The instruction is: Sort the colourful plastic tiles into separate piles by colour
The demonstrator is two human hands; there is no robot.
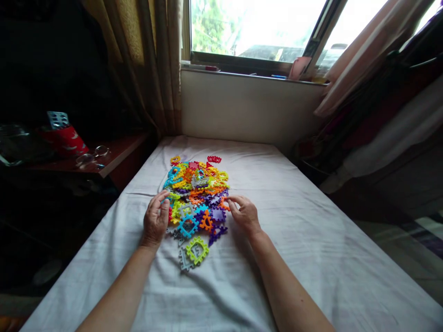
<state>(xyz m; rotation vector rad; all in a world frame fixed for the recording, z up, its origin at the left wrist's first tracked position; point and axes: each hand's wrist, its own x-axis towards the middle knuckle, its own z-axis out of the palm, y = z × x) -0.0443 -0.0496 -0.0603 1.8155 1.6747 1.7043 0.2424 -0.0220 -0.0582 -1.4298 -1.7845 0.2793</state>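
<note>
Dozens of bright plastic puzzle pieces (197, 193) sit heaped mid-bed on a wrinkled white sheet (311, 240). Left hand (155, 221) is at the heap's left edge with fingers curled; right hand (244, 213) is at its right edge, fingertips on an orange piece. Can't tell if either hand is pinching. Window (256, 27) behind the heap, curtain (155, 60) back-left, dark side table (114, 157) with glasses (93, 157) to the left.

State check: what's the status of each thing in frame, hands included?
pile of plastic pieces, loose heap on the sheet
left hand, fingers curled at the pile's left edge, grip unclear
right hand, open, fingertips on the pile's right edge
curtain, drawn aside
window, uncovered, sash seems ajar
glasses, lying on the side table
</note>
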